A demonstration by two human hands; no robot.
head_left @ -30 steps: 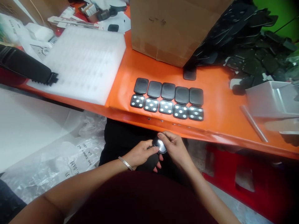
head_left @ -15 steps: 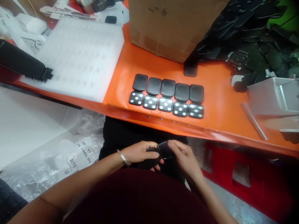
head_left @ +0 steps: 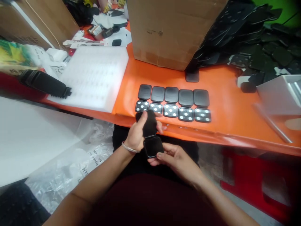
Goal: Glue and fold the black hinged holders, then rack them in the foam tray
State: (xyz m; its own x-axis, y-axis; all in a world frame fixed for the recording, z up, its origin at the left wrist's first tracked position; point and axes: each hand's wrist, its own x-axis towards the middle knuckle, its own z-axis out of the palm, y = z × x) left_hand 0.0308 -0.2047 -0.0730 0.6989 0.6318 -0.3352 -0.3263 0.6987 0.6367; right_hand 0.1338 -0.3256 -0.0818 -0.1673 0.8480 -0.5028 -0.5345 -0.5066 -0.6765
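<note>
Between my hands is a black hinged compact case, spread open just off the table's front edge. My left hand, with a bracelet at its wrist, grips the upper half, its thumb lying on top. The fingers of my right hand pinch the lower half at its right corner; that half has a glossy dark inner face. Beyond them, several similar open cases lie in a row. Their near halves carry white round dots, and their far halves are plain black. My left hand partly covers the near halves at the row's left end.
An orange-covered table bears a tall cardboard box, a white foam block with a black tool on it, and a white box. A dark heap of black pieces lies at the right. Below is a red stool.
My hands and the case have moved up toward the table edge, and the case is now turned with its halves one above the other. The view has shifted too.
</note>
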